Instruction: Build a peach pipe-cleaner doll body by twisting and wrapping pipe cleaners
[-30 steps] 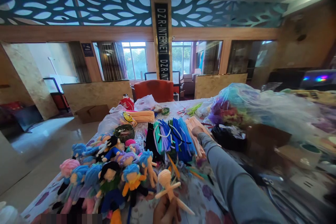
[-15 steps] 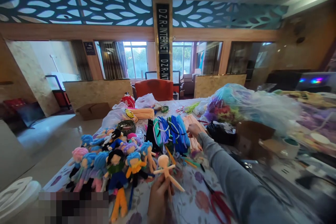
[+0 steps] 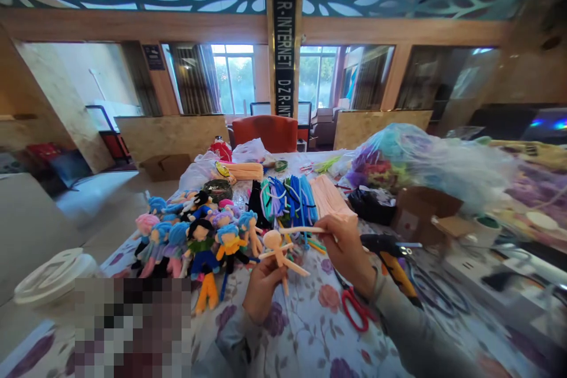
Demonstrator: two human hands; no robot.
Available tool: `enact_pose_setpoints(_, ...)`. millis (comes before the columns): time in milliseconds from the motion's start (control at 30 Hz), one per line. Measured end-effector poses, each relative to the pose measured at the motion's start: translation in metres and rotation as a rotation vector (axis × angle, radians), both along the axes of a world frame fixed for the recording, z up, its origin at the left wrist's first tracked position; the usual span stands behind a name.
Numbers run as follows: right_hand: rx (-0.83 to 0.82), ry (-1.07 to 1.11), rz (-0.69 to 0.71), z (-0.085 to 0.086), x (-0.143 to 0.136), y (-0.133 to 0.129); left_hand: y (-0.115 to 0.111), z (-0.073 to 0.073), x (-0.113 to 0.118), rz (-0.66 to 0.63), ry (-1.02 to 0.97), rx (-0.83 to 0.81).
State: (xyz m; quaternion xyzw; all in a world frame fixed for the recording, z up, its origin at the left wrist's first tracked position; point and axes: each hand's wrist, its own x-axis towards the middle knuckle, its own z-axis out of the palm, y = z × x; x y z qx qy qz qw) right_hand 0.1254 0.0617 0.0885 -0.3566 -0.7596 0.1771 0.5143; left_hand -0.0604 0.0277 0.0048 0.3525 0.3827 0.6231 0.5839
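Note:
My left hand point(image 3: 264, 284) is closed on a bare, peach-coloured doll figure point(image 3: 273, 242), a round head with thin limbs made of fuzzy stems. Above and to the right of it, my right hand point(image 3: 346, 251) pinches one end of a peach pipe cleaner point(image 3: 301, 229), which points left over the doll's head. Behind that hand lies a bundle of peach pipe cleaners point(image 3: 331, 196). Blue, green and purple pipe cleaners point(image 3: 290, 198) lie to its left. Several finished dolls point(image 3: 201, 242) with coloured hair and clothes crowd together left of my left hand.
Red-handled scissors point(image 3: 357, 310) and a glue gun point(image 3: 392, 266) with cables lie right of my right wrist. A cardboard box point(image 3: 425, 209), a black bag point(image 3: 372, 205) and large plastic bags point(image 3: 398, 153) stand behind. A white lidded bucket point(image 3: 57, 274) is at left.
My right hand has come back from the peach bundle towards me with one pipe cleaner in it. My left hand still holds the doll. The view has tilted down.

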Motion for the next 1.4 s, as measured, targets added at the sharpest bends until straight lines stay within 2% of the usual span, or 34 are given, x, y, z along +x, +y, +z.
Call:
enact_pose_setpoints(100,0.064,-0.127,-0.016,-0.029,-0.003,-0.012,0.0,0.001,0.001,-0.001,0.033,0.02)
enact_pose_setpoints(200,0.071,-0.293,-0.014,-0.05,-0.004,-0.013,-0.002,0.002,0.002,-0.007,0.071,0.039)
enact_pose_setpoints(433,0.138,-0.242,0.038,-0.069,0.007,-0.004,-0.009,0.008,0.007,-0.021,0.122,0.044)
enact_pose_setpoints(633,0.029,-0.128,0.041,-0.064,0.011,-0.013,-0.013,0.015,0.008,0.006,0.192,0.019)
enact_pose_setpoints(800,0.027,-0.131,0.058,-0.056,0.011,-0.019,-0.012,0.018,0.009,0.057,0.174,-0.027)
enact_pose_setpoints(933,-0.068,-0.107,0.075,-0.06,0.009,-0.022,-0.009,0.017,0.007,0.108,0.292,0.006)
enact_pose_setpoints(1033,-0.082,-0.067,0.077,-0.063,0.005,-0.024,-0.009,0.016,0.006,0.131,0.313,-0.014)
enact_pose_setpoints(1200,-0.077,-0.157,0.134,-0.058,0.002,-0.032,-0.01,0.018,0.006,0.204,0.31,-0.015)
enact_pose_setpoints(1400,-0.079,-0.224,0.089,-0.06,-0.003,-0.032,-0.011,0.02,0.008,0.214,0.242,-0.009)
